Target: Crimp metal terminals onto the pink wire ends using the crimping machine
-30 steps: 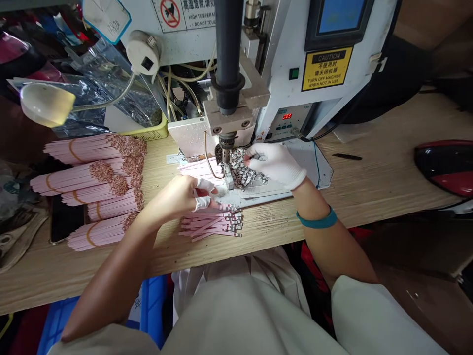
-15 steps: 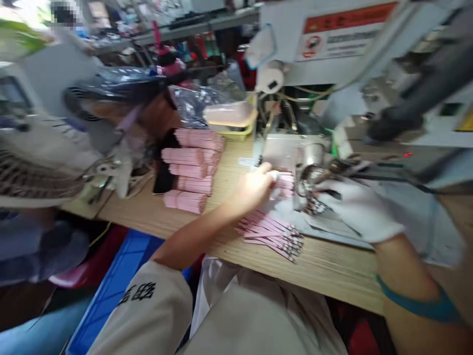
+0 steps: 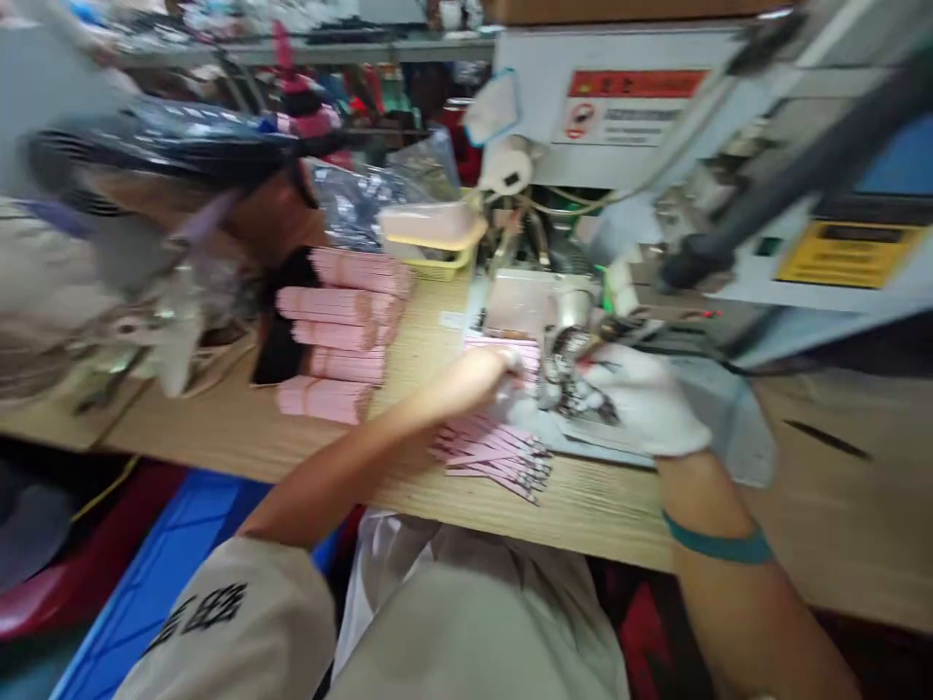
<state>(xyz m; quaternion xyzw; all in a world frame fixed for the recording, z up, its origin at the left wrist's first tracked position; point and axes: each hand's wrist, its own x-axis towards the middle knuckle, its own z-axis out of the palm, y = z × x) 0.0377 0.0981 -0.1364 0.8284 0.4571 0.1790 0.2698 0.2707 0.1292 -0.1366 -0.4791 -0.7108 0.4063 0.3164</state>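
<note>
My left hand (image 3: 485, 377), with white covering on its fingertips, is closed at the near side of a row of pink strips (image 3: 502, 342) on the machine's plate. Blur hides what its fingers hold. In a white glove, my right hand (image 3: 645, 401) reaches in from the right with fingers pinched at small dark metal pieces (image 3: 583, 401) beside the machine's metal head (image 3: 572, 345). What it grips is too small to make out. Below my left hand, a fanned pile of pink strips (image 3: 488, 452) with metal-looking ends lies on the wooden table (image 3: 590, 506).
Banded bundles of pink strips (image 3: 331, 335) are stacked on the left. Behind them stand a yellow tray (image 3: 437, 261) and clear plastic bags (image 3: 350, 204). A thin dark tool (image 3: 827, 439) lies at right. A blue crate (image 3: 146, 574) is below the table. Another person sits at far left.
The view has swung right, so the scene sits further left and the thin dark tool has come into view. Both hands stay near the machine; my left hand has drawn slightly back toward me.
</note>
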